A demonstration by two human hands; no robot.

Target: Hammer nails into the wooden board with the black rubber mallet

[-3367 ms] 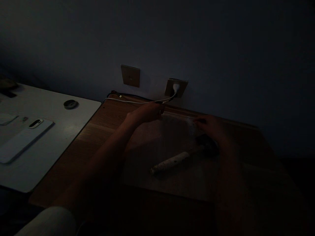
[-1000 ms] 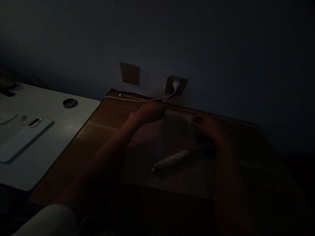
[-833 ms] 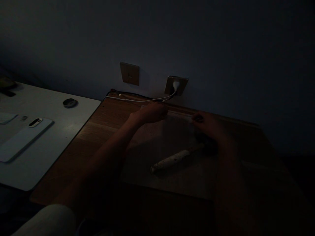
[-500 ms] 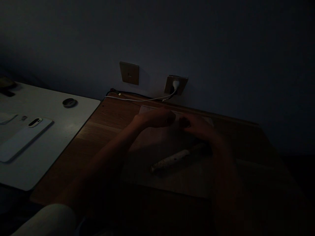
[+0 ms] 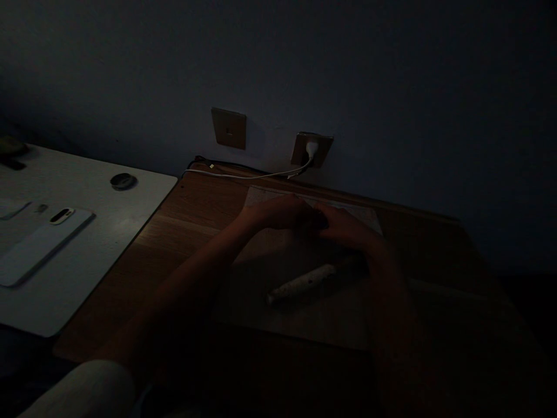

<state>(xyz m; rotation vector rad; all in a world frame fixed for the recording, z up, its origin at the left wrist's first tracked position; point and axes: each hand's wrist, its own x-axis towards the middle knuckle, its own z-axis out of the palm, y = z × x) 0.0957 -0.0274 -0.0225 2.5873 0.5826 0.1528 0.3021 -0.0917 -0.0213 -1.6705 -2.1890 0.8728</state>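
In the dim light my left hand (image 5: 282, 212) and my right hand (image 5: 342, 225) meet above the far part of a thin flat board (image 5: 261, 307). The fingers of both are curled in towards each other. Whatever they hold, if anything, is lost in shadow between them. Below the hands, a tool with a pale, speckled handle (image 5: 301, 283) lies slantwise on the board. Its darker end points towards my right wrist and is hard to make out.
The board rests on a wooden table (image 5: 174, 226) against the wall. Behind it, a white plug (image 5: 311, 149) sits in a socket, its cable (image 5: 252, 177) trailing left. On a white table (image 5: 108, 232) to the left are a phone (image 5: 47, 244) and a round dark lid-like object (image 5: 123, 182).
My hands have come together, closing the small gap between them. The pale-handled tool and the board have stayed where they were.
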